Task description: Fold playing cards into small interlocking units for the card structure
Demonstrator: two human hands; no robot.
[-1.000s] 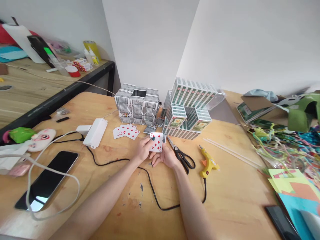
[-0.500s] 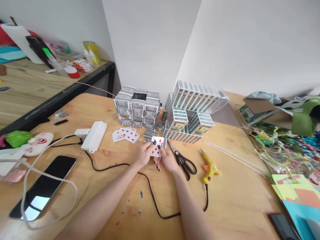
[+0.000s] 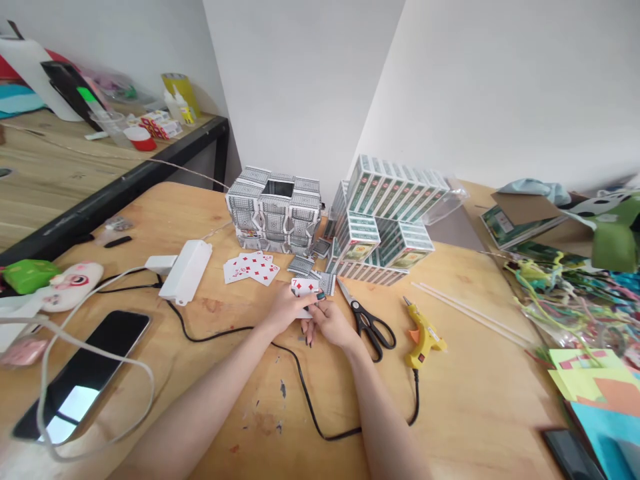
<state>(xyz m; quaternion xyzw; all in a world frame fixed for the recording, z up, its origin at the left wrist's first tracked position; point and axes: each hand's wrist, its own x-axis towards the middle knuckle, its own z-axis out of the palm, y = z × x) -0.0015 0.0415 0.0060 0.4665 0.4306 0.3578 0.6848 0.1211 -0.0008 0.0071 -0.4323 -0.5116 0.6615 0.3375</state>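
Note:
A seven of diamonds playing card (image 3: 303, 287) is gripped between my two hands, low over the table. My left hand (image 3: 289, 308) holds its left side, with the thumb laid across its face. My right hand (image 3: 327, 321) pinches it from the lower right, and those fingers hide part of the card. Just beyond lie face-down cards (image 3: 302, 265) in a loose group. Face-up diamond cards (image 3: 253, 268) are fanned out to the left. Behind them stands a box-like structure built of folded cards (image 3: 275, 212).
Stacked card boxes (image 3: 387, 220) stand at the back right. Black-handled scissors (image 3: 371, 325) and a yellow glue gun (image 3: 423, 333) lie right of my hands, with clear glue sticks (image 3: 473, 313) beyond. A white power strip (image 3: 186, 272), black cable and phone (image 3: 85, 373) are at left.
The card has shifted slightly left and down, and more of its face is covered. My left thumb has moved across it toward my right hand.

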